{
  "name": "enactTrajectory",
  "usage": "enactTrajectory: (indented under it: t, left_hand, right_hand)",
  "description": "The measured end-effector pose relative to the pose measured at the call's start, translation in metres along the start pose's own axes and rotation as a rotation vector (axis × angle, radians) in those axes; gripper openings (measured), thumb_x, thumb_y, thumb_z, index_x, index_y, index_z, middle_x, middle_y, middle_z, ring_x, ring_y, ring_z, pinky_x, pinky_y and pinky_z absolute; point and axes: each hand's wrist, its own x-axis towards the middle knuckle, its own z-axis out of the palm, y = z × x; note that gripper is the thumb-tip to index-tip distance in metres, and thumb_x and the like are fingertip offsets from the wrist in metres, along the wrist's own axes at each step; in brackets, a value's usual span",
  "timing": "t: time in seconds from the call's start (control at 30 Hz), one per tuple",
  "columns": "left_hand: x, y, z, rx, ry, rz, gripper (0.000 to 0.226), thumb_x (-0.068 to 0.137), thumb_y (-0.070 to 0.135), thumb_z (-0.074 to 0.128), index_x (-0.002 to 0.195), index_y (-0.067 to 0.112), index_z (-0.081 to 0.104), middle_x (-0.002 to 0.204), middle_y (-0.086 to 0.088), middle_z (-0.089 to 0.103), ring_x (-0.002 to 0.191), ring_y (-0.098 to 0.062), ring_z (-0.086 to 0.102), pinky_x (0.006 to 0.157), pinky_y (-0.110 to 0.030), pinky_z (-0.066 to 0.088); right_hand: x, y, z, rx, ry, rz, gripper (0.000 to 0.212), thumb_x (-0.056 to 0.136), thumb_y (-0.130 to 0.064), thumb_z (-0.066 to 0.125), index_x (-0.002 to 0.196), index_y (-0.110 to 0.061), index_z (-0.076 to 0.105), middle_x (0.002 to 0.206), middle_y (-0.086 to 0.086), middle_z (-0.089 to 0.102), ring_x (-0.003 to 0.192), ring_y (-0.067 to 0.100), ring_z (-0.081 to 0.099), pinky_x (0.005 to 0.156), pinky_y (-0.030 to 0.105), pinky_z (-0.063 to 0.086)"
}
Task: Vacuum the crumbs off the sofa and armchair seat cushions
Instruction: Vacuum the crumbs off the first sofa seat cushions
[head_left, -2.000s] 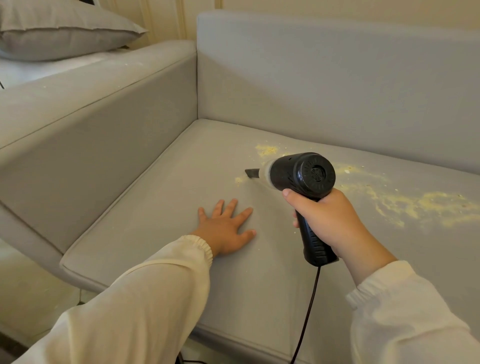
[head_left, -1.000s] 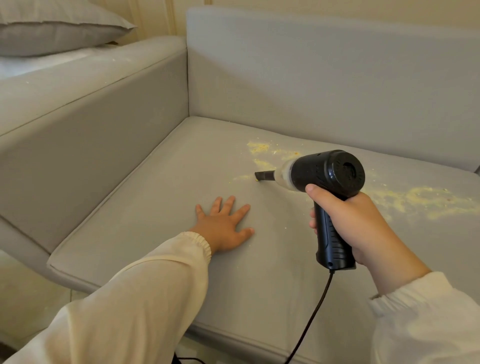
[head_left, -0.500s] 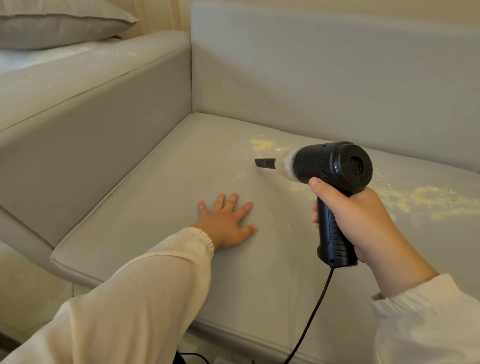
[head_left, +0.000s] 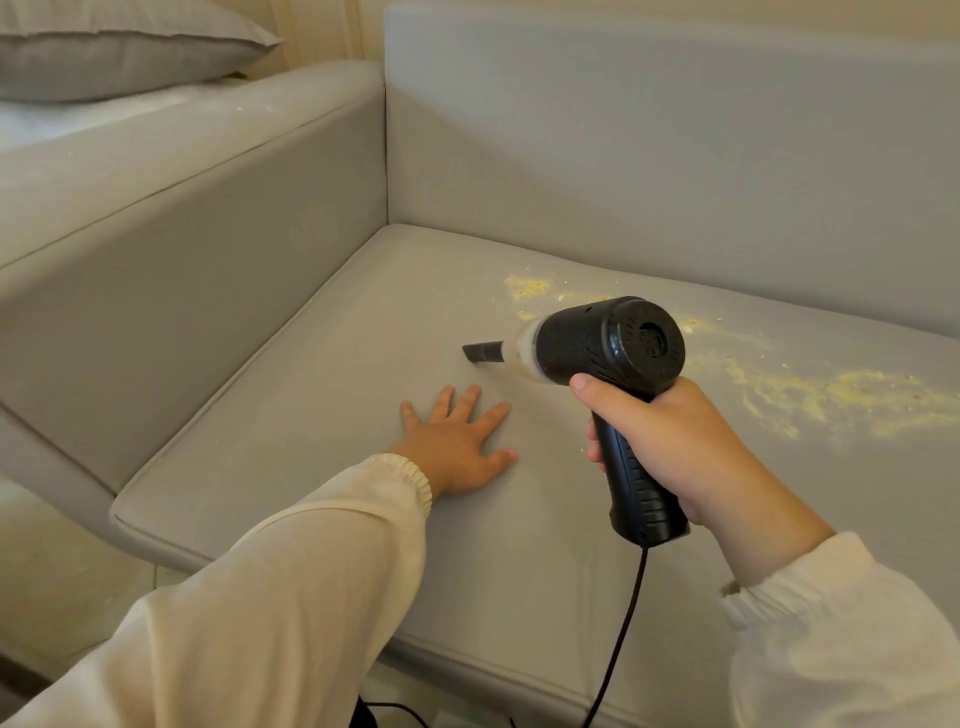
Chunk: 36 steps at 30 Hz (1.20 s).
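The grey sofa seat cushion (head_left: 291, 415) fills the middle of the head view. Yellow crumbs (head_left: 831, 395) streak its right side, and a smaller patch of crumbs (head_left: 527, 287) lies near the backrest. My right hand (head_left: 670, 447) grips the handle of a black handheld vacuum (head_left: 608, 343). Its narrow nozzle points left, with the tip just above the cushion, left of the crumbs. My left hand (head_left: 457, 447) rests flat on the cushion with fingers spread, just below the nozzle.
The sofa armrest (head_left: 171, 171) rises on the left and the backrest (head_left: 649, 156) behind. A grey pillow (head_left: 119, 47) lies at top left beyond the armrest. The vacuum's black cord (head_left: 623, 634) hangs down over the cushion's front edge. Pale floor (head_left: 57, 571) shows at lower left.
The vacuum has moved left and down, so its nozzle tip now sits nearer my left hand. The small crumbs by the nozzle are gone. My left hand has stayed in place.
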Motion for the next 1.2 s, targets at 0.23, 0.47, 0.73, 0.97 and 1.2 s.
enactTrajectory:
  t: [0.23, 0.47, 0.73, 0.97, 1.2]
  left_hand:
    - [-0.007, -0.003, -0.003, -0.005, -0.021, 0.003, 0.073, 0.097, 0.079, 0.019, 0.160, 0.053, -0.006, 0.173, 0.009, -0.018, 0.159, -0.025, -0.015, 0.119, -0.073, -0.004]
    - [0.003, 0.002, 0.003, -0.020, 0.042, 0.005, 0.072, 0.097, 0.079, 0.019, 0.160, 0.053, -0.004, 0.173, 0.008, -0.016, 0.159, -0.026, -0.014, 0.119, -0.072, -0.004]
    - [0.054, 0.027, -0.015, -0.115, 0.127, 0.049, 0.069, 0.099, 0.075, 0.020, 0.160, 0.054, -0.005, 0.173, 0.008, -0.017, 0.159, -0.026, -0.017, 0.118, -0.072, -0.010]
    - [0.065, 0.019, -0.018, -0.150, 0.090, -0.018, 0.068, 0.097, 0.078, 0.017, 0.160, 0.056, 0.005, 0.174, 0.008, -0.011, 0.159, -0.030, -0.015, 0.117, -0.073, -0.011]
    - [0.063, 0.019, -0.021, -0.107, 0.065, -0.009, 0.070, 0.097, 0.078, 0.020, 0.160, 0.056, 0.000, 0.174, 0.008, -0.013, 0.159, -0.030, -0.015, 0.117, -0.074, -0.008]
  right_hand:
    - [-0.004, -0.002, -0.006, -0.021, -0.017, -0.011, 0.020, 0.092, -0.042, 0.077, 0.098, -0.022, 0.075, 0.080, 0.008, 0.079, 0.070, 0.022, 0.078, 0.080, 0.046, 0.066]
    - [0.052, -0.011, -0.031, 0.109, 0.331, -0.041, 0.023, 0.091, -0.040, 0.080, 0.094, -0.019, 0.071, 0.077, 0.010, 0.077, 0.084, 0.037, 0.078, 0.086, 0.052, 0.064]
    - [0.130, -0.007, -0.032, 0.181, 0.362, 0.037, 0.028, 0.091, -0.039, 0.080, 0.094, -0.012, 0.073, 0.086, 0.017, 0.078, 0.087, 0.039, 0.077, 0.088, 0.052, 0.063]
    - [0.143, 0.000, -0.022, 0.195, 0.342, 0.033, 0.026, 0.092, -0.037, 0.079, 0.096, -0.012, 0.073, 0.083, 0.013, 0.076, 0.080, 0.032, 0.076, 0.086, 0.049, 0.063]
    - [0.157, -0.032, -0.036, 0.135, 0.303, -0.007, 0.029, 0.091, -0.041, 0.079, 0.103, -0.016, 0.072, 0.083, 0.010, 0.077, 0.077, 0.028, 0.075, 0.079, 0.043, 0.062]
